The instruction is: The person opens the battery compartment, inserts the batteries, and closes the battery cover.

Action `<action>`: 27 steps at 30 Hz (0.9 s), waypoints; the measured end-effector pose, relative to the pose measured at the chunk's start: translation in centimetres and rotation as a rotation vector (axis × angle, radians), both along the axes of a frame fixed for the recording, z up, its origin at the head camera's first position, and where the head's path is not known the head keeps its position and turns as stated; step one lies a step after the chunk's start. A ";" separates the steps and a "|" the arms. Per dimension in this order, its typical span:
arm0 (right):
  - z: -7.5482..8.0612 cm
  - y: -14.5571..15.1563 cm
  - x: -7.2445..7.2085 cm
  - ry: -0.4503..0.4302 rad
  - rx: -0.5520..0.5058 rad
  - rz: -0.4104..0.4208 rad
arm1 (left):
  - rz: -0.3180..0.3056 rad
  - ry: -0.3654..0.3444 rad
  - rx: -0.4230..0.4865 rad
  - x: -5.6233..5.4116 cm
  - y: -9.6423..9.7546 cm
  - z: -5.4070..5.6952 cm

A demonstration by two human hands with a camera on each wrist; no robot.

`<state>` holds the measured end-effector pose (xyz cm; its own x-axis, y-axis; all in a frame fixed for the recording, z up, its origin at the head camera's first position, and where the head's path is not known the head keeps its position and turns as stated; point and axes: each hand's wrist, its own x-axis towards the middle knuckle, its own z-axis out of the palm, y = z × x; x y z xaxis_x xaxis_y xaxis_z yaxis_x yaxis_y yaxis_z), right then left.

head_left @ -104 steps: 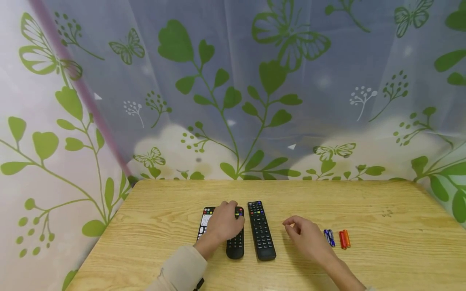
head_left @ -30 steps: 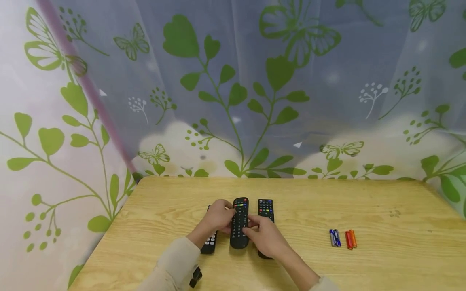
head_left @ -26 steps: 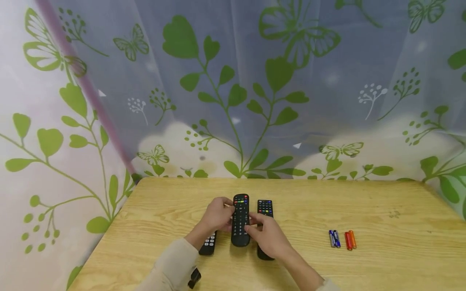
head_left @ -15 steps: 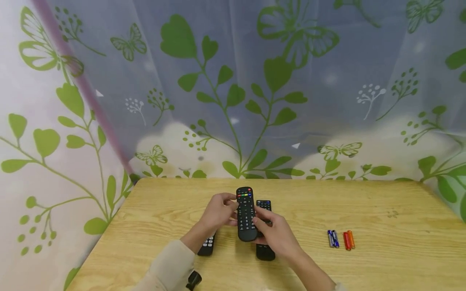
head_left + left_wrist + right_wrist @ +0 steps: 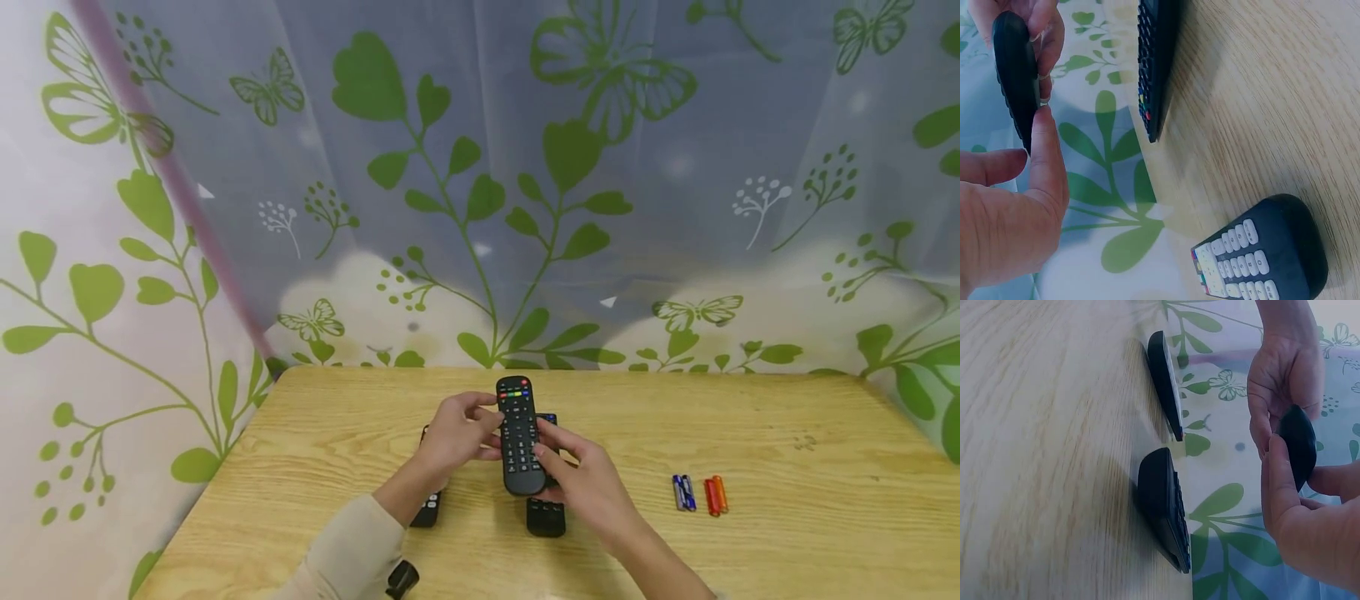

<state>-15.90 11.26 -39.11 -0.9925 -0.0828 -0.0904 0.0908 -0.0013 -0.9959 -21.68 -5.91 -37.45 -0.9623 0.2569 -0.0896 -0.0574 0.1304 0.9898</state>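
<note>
Above the table, a black remote control (image 5: 516,442) is held between both hands, its keys facing up toward the head camera. My left hand (image 5: 456,433) pinches its left edge with thumb and fingers. On the opposite side my right hand (image 5: 596,479) grips the lower part, thumb on the front edge and fingers behind. The left wrist view shows the remote side-on, clear of the table. Below my left hand lies a remote with white keys (image 5: 1266,250), partly covered in the head view. A second black remote (image 5: 546,518) lies under my right hand, mostly hidden.
To the right on the wooden table (image 5: 795,533) lie a pair of blue batteries (image 5: 684,493) and a red and orange pair (image 5: 716,496). A leaf-patterned curtain (image 5: 675,167) hangs behind the table's far edge. A black object (image 5: 402,577) shows beside the left sleeve.
The left hand first lay on the remote on the table; the right hand hovered apart. Both now hold it raised, and it has shifted up and right over the last second.
</note>
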 end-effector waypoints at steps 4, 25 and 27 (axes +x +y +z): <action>0.3 0.3 0.2 0.020 0.033 -0.021 | -0.004 0.007 0.025 0.0 0.3 0.2; 0.9 -0.9 1.5 0.629 0.681 -0.163 | 0.103 0.049 0.033 0.6 1.1 1.8; 0.7 -1.0 1.5 0.671 0.700 -0.188 | 0.107 0.053 0.052 0.7 1.1 1.9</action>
